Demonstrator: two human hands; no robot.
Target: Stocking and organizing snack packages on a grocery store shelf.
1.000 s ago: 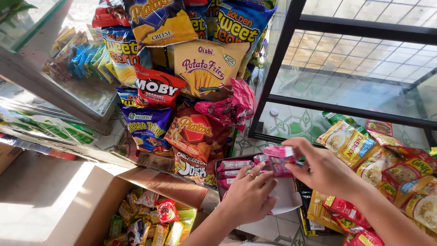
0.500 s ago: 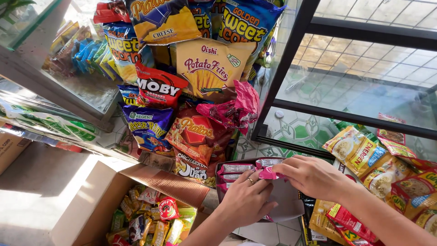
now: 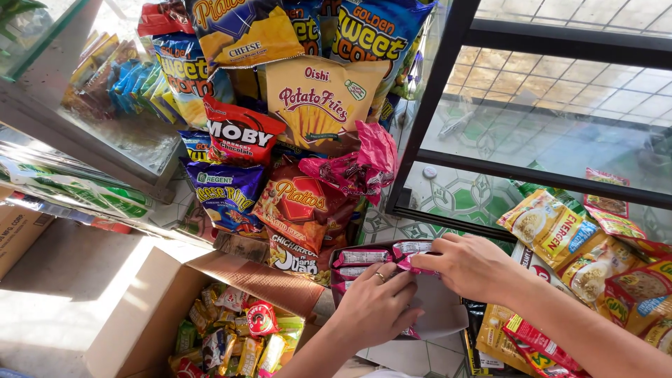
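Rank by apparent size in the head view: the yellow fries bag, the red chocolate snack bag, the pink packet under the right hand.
1. Yellow fries bag
2. Red chocolate snack bag
3. Pink packet, smallest though nearest the camera, partly hidden by the right hand.

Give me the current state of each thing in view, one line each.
Dark open display box: partly filled, pink packets lined up at its far end.
Pink wrapped snack packet: pinched by right hand, low over the box.
Left hand: fingers flat on the box's packets, holding nothing.
Brown cardboard carton: flaps open, holding mixed small snacks.
Hanging foil chip bags: sealed.
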